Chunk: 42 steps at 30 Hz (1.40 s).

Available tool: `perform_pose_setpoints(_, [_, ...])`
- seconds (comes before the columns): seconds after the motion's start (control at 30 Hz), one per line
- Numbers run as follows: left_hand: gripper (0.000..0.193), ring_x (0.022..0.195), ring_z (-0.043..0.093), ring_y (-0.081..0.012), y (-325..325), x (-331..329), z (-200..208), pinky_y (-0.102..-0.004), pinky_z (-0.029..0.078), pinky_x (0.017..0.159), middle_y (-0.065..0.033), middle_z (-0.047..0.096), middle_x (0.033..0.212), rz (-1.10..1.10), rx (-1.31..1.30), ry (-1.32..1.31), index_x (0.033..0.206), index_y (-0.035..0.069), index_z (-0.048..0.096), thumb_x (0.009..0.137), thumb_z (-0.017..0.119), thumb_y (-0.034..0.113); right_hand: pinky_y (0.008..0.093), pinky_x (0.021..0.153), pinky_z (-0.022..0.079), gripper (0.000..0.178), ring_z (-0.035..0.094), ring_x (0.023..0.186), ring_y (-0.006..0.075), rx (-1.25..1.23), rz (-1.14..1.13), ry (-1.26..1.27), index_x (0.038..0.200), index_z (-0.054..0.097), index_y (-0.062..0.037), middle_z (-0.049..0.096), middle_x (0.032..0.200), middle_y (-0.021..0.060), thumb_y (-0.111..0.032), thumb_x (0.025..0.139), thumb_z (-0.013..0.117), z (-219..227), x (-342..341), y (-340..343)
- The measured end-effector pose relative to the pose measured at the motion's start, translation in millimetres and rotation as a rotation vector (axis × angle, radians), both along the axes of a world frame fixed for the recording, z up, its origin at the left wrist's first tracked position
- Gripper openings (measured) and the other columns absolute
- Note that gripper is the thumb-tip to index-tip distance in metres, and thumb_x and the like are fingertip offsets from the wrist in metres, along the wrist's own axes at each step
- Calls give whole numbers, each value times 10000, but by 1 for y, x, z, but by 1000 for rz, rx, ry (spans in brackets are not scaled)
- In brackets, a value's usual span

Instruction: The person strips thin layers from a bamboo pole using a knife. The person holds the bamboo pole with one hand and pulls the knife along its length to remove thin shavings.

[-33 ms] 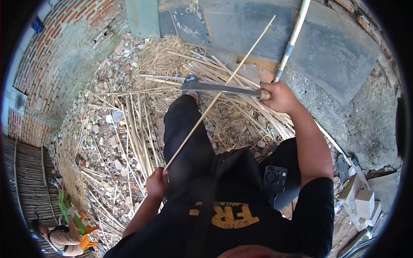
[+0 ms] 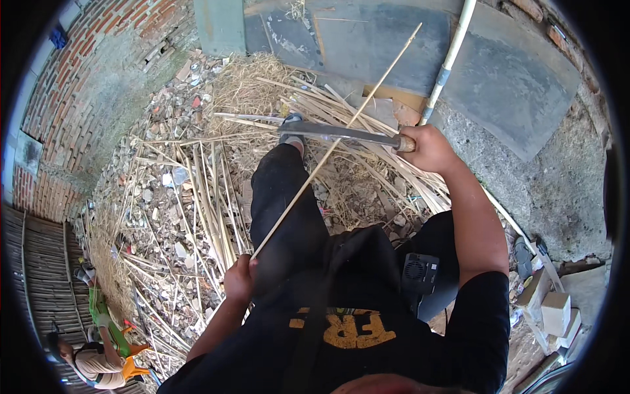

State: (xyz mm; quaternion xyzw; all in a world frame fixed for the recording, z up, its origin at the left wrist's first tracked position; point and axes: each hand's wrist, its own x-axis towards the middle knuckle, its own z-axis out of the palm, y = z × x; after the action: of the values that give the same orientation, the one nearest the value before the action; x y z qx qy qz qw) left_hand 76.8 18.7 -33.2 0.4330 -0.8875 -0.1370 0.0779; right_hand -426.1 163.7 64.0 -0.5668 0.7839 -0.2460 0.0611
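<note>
One long tan stick (image 2: 321,163) (slim, straight): left grip (image 2: 238,279) clasps end, right grip (image 2: 428,148) clasps machete (image 2: 369,136).

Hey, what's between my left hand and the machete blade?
In the head view, a thin stick runs from your left hand to the machete blade, passing in front of your black-trousered leg.
</note>
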Motion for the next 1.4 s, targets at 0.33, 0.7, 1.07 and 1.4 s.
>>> perform_pose_setpoints(0.33, [289, 743, 642, -466, 6, -3, 5, -560, 479, 648, -232, 653, 788, 27, 29, 57, 1018, 59, 568, 1008, 518, 343, 432, 641, 498, 289, 624, 657, 368, -96, 23, -4, 916, 700, -42, 631, 699, 178, -259, 778, 831, -9, 0, -5])
perform_pose_setpoints(0.7, [335, 888, 646, -458, 6, -10, 21, -546, 492, 792, -247, 665, 937, 94, 249, 2, 1086, 32, 589, 984, 532, 346, 446, 642, 495, 280, 626, 659, 372, -38, 11, 37, 895, 697, -51, 628, 688, 177, -264, 770, 829, -10, 0, -5])
perform_pose_setpoints(1.07, [222, 855, 630, -453, -14, -26, 39, -539, 499, 769, -223, 653, 906, 9, 159, 101, 978, 21, 598, 947, 534, 232, 449, 763, 549, 378, 686, 831, 376, -1, -10, 28, 1068, 729, -107, 708, 858, 177, -217, 719, 824, -16, -1, -5])
perform_pose_setpoints(1.4, [207, 834, 626, -465, -24, -24, 33, -531, 485, 764, -247, 647, 880, -108, 285, 214, 1037, 36, 571, 910, 483, 173, 445, 738, 550, 365, 687, 814, 368, 33, -42, 16, 1077, 732, -142, 704, 852, 174, -216, 731, 821, -10, 6, -5])
